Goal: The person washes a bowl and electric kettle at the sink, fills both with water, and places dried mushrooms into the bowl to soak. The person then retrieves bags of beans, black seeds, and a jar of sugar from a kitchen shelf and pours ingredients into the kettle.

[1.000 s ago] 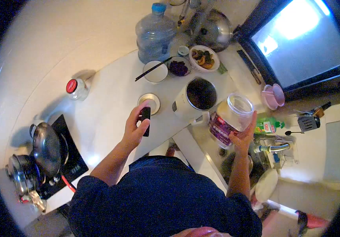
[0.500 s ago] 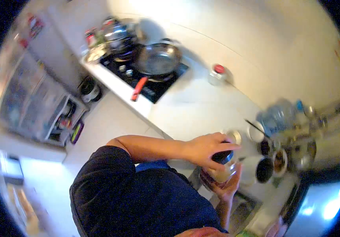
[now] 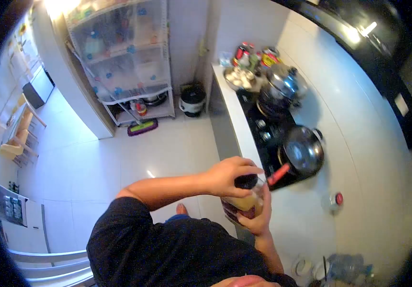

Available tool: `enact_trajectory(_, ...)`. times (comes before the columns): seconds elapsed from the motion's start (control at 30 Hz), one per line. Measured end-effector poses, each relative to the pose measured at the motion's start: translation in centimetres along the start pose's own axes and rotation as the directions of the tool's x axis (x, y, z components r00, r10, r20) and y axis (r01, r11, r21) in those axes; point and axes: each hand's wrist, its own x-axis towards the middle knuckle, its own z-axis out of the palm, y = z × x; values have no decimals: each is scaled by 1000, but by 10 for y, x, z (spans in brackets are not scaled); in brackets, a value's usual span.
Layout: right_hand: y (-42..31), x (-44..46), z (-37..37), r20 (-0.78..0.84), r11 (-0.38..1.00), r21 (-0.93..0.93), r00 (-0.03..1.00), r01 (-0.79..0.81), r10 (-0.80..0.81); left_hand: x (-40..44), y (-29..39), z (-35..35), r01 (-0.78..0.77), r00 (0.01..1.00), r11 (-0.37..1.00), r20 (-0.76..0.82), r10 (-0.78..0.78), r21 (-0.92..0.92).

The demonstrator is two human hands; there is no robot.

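A clear jar (image 3: 251, 203) with a black lid (image 3: 246, 182) is held in front of my chest, beside the counter edge. Its contents look pale yellow, with dark red below. My left hand (image 3: 230, 177) is closed around the lid from above, thumb on one side and fingers on the other. My right hand (image 3: 259, 215) grips the jar's body from the right and below. Close to the jar, past my fingers, is the red handle (image 3: 278, 174) of a frying pan (image 3: 303, 149) on the black cooktop (image 3: 268, 136).
A steel pot (image 3: 282, 88) stands behind the pan. A bowl of white pieces (image 3: 240, 78) and several bottles sit at the counter's end. A red-lidded jar (image 3: 334, 201) rests on the counter. A covered shelf (image 3: 124, 52), a bin-like pot (image 3: 192, 99) and a mop (image 3: 142, 127) are across the floor.
My view and body have turned left, so the cooktop is now at the right and the floor and shelf show more. The jar has moved along the counter towards the cooktop, still in both hands.
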Motion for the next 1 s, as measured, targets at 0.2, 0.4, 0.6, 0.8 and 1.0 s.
enact_trajectory(0.2,-4,154,115,188,956,-118,951,268,-244,-34,-66,-143,198,977,925,-140,-160,324)
enact_trajectory(0.4,16,279,197,420,989,38,896,145,-147,-53,-160,-245,354,934,918,-126,-335,178)
enact_trajectory(0.6,66,413,243,542,938,346,813,15,-213,-10,-249,-312,375,925,900,-155,-347,224)
enact_trajectory(0.8,82,578,260,728,564,672,566,-479,-386,67,-322,-392,32,999,971,20,-37,239)
enact_trajectory(1.0,113,705,287,755,556,653,389,-513,-528,126,-391,-463,-307,951,871,148,270,383)
